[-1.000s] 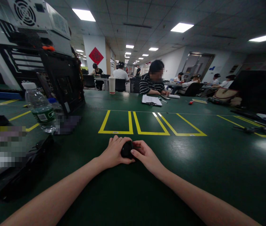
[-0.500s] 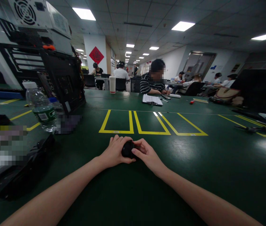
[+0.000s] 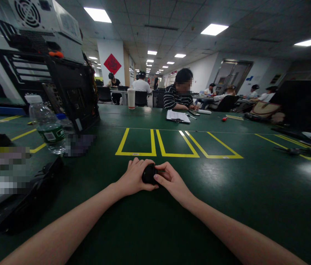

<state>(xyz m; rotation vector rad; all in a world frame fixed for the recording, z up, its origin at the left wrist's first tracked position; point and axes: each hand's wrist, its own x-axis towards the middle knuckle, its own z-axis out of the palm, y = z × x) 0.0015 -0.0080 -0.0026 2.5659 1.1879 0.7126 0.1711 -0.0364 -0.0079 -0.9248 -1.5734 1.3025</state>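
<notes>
A small, glossy black rounded object [image 3: 148, 174] sits between my hands, just above or on the green table [image 3: 155, 228]; fingers cover much of it and its exact kind cannot be made out. My left hand [image 3: 136, 176] wraps round its left side, thumb in front and fingers over the back. From the right, my right hand [image 3: 170, 180] grips its right edge between thumb and fingers. Directly beyond the hands lie three yellow tape outlines [image 3: 177, 156] on the table.
At left stand a water bottle [image 3: 51, 130] and an opened computer case [image 3: 74, 92] with a power supply [image 3: 61, 27] on top. Farther back are a paper cup [image 3: 131, 98], a clipboard [image 3: 177, 116] and a seated person in stripes [image 3: 178, 92]. Dark tools [image 3: 296, 151] lie at right.
Both hands keep nearly the same grip on the black object. The view has shifted very slightly; otherwise the table looks the same.
</notes>
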